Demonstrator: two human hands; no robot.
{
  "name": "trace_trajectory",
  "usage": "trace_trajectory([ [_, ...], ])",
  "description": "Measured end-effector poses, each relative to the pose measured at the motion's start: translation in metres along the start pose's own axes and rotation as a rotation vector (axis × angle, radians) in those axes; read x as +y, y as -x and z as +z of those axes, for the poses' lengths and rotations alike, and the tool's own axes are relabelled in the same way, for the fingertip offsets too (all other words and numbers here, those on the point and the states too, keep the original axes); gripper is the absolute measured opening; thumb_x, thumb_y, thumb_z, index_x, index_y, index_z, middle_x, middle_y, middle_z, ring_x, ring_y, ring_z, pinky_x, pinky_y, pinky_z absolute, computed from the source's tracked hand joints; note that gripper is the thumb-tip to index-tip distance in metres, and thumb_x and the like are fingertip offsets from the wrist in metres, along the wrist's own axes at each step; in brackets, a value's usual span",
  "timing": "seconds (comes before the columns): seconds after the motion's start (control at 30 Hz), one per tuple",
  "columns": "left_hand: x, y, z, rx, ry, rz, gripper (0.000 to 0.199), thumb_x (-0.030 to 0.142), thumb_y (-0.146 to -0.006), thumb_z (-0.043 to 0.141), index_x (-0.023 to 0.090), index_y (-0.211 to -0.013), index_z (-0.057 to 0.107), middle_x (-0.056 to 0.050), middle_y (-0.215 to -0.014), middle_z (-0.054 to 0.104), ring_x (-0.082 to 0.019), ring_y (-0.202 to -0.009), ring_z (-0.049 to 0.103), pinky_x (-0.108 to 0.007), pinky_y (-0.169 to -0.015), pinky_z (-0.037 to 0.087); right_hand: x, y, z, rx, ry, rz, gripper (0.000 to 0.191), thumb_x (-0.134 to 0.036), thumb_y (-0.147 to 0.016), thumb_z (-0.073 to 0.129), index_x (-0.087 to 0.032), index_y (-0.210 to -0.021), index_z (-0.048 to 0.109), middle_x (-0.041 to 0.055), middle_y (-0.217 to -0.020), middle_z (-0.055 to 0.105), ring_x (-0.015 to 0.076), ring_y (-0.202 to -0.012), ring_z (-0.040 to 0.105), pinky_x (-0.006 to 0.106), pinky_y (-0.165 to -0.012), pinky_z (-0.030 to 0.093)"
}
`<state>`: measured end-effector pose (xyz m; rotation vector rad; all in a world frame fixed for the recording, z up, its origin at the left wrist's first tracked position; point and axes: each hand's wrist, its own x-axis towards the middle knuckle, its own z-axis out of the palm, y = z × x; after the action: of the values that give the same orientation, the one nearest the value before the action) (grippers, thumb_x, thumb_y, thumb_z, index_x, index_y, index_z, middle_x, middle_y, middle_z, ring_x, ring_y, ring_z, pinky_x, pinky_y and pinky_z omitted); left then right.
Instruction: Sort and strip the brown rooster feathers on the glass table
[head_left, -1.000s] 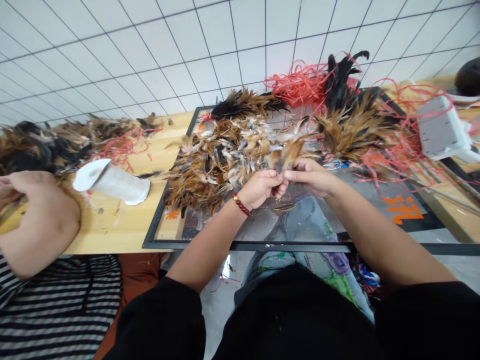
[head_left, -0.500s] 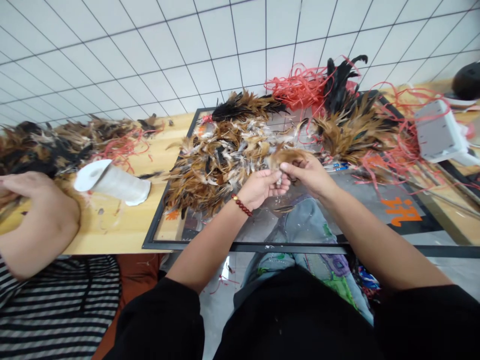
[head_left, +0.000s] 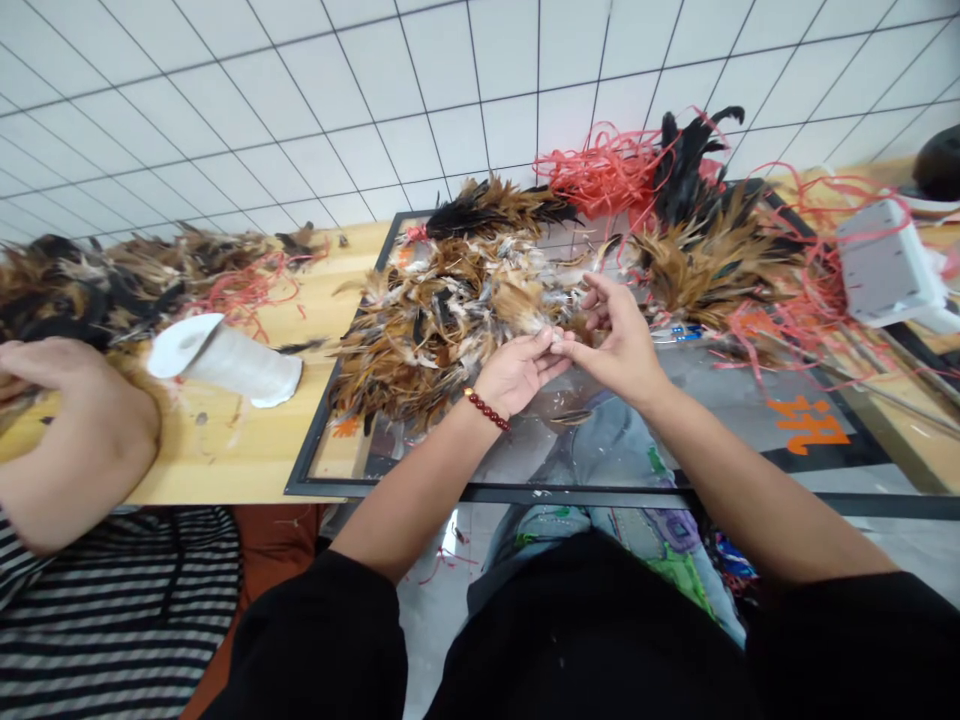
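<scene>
My left hand, below a red bead bracelet on the wrist, pinches the pale quill ends of a small tuft of brown feathers. The tuft fans out up and to the left from the fingertips. My right hand meets the left one at the quills; its thumb touches them while its other fingers are spread and lifted away. Just left of both hands spreads a heap of loose brown, black and white feathers. Whether the right thumb grips anything is hard to make out.
A black-framed glass panel lies under the feathers. Behind it are red plastic ribbon and tied feather bundles. A white roll lies left, beside a co-worker's arm. A white box stands right.
My right hand has opened, its fingers lifting off the tuft. The brown tuft now shows to the left, above my left fingertips, instead of between both hands.
</scene>
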<state>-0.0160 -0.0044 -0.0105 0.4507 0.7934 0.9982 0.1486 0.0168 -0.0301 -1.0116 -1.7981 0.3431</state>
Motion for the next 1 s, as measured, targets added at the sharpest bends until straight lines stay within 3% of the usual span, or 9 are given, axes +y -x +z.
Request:
trace_trajectory([
  [0.07, 0.000, 0.000, 0.001, 0.035, 0.018, 0.031, 0.018, 0.016, -0.094, 0.061, 0.013, -0.081, 0.072, -0.005, -0.083, 0.076, -0.011, -0.077, 0.070, -0.034, -0.099, 0.053, -0.003, -0.001, -0.002, 0.000, 0.004, -0.026, 0.071, -0.050, -0.075, 0.078, -0.025, -0.137, 0.054, 0.0090, -0.110, 0.063, 0.0235, -0.084, 0.059, 0.044, -0.078, 0.055],
  [0.17, 0.001, -0.001, 0.002, 0.072, 0.035, 0.074, 0.016, 0.015, -0.093, 0.063, 0.013, -0.079, 0.071, -0.004, -0.081, 0.075, -0.010, -0.074, 0.069, -0.031, -0.095, 0.054, -0.008, -0.001, -0.005, -0.010, 0.042, -0.093, 0.033, -0.046, -0.083, 0.072, -0.026, -0.109, 0.069, 0.0065, -0.098, 0.067, 0.0241, -0.088, 0.061, 0.042, -0.078, 0.052],
  [0.23, 0.001, -0.001, 0.002, 0.078, 0.041, 0.095, 0.016, 0.013, -0.092, 0.064, 0.013, -0.078, 0.071, -0.003, -0.077, 0.074, -0.010, -0.073, 0.069, -0.030, -0.093, 0.054, -0.011, 0.000, -0.005, -0.015, 0.081, -0.142, 0.017, -0.042, -0.088, 0.068, -0.026, -0.093, 0.072, 0.0044, -0.088, 0.067, 0.0225, -0.085, 0.062, 0.041, -0.080, 0.050],
  [0.53, -0.007, -0.004, 0.003, 0.122, -0.051, 0.220, 0.014, 0.014, -0.076, 0.082, 0.011, -0.071, 0.069, -0.002, -0.069, 0.072, -0.011, -0.070, 0.069, -0.031, -0.088, 0.056, -0.010, 0.004, -0.003, -0.020, 0.258, -0.224, 0.015, -0.037, -0.091, 0.065, -0.026, -0.085, 0.073, 0.0017, -0.081, 0.068, 0.0207, -0.081, 0.062, 0.041, -0.082, 0.041],
  [0.8, -0.007, -0.003, 0.005, 0.136, -0.037, 0.194, 0.014, 0.014, -0.079, 0.079, 0.011, -0.073, 0.066, 0.000, -0.069, 0.070, -0.007, -0.063, 0.064, -0.024, -0.075, 0.054, -0.012, 0.005, -0.001, -0.062, 0.321, -0.186, 0.013, -0.032, -0.089, 0.062, -0.024, -0.081, 0.067, 0.0017, -0.081, 0.068, 0.0209, -0.081, 0.061, 0.041, -0.084, 0.040],
  [1.0, -0.005, -0.002, 0.001, 0.098, -0.105, 0.160, 0.012, 0.021, -0.085, 0.074, 0.012, -0.080, 0.069, -0.004, -0.079, 0.074, -0.010, -0.068, 0.067, -0.027, -0.080, 0.055, -0.010, 0.002, -0.009, -0.161, 0.261, -0.216, 0.018, -0.040, -0.089, 0.065, -0.024, -0.097, 0.063, 0.0042, -0.094, 0.069, 0.0243, -0.090, 0.063, 0.041, -0.086, 0.040],
])
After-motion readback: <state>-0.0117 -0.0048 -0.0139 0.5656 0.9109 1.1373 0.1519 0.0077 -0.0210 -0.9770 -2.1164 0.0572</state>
